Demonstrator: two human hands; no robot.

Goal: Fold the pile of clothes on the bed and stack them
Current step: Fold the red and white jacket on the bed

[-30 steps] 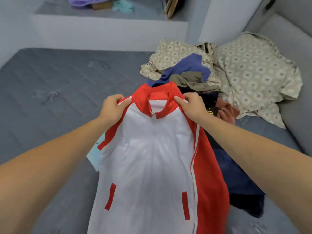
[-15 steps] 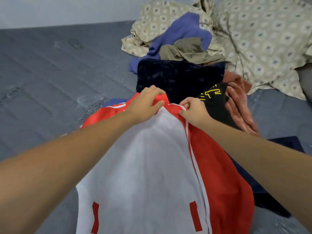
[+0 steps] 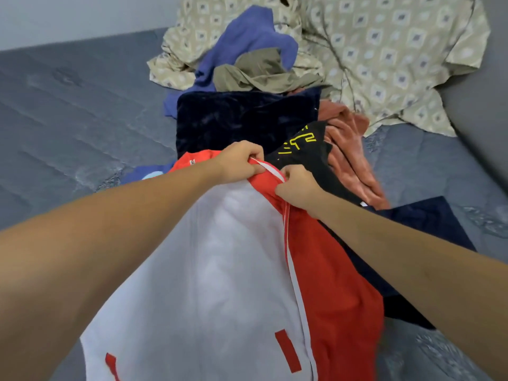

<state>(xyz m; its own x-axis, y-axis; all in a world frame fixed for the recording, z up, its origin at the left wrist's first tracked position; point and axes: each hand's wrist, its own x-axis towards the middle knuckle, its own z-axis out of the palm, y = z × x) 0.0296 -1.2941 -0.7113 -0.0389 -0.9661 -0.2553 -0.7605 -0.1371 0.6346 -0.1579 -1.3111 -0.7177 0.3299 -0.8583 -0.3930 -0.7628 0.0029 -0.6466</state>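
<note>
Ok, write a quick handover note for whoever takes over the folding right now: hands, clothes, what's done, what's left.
Left hand and right hand: both pinch the top edge of the red and white jacket, close together near its white stripe.
The jacket is draped toward the camera, above the grey bed.
The unfolded pile lies behind it: blue, olive, navy, black and pink clothes on a patterned sheet.
Done: the jacket is picked out; no folded stack is in view.
Left: fold the jacket, then fold the rest and stack them.

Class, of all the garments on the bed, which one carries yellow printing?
The black garment beside the right hand; no other garment shows yellow markings.
</note>
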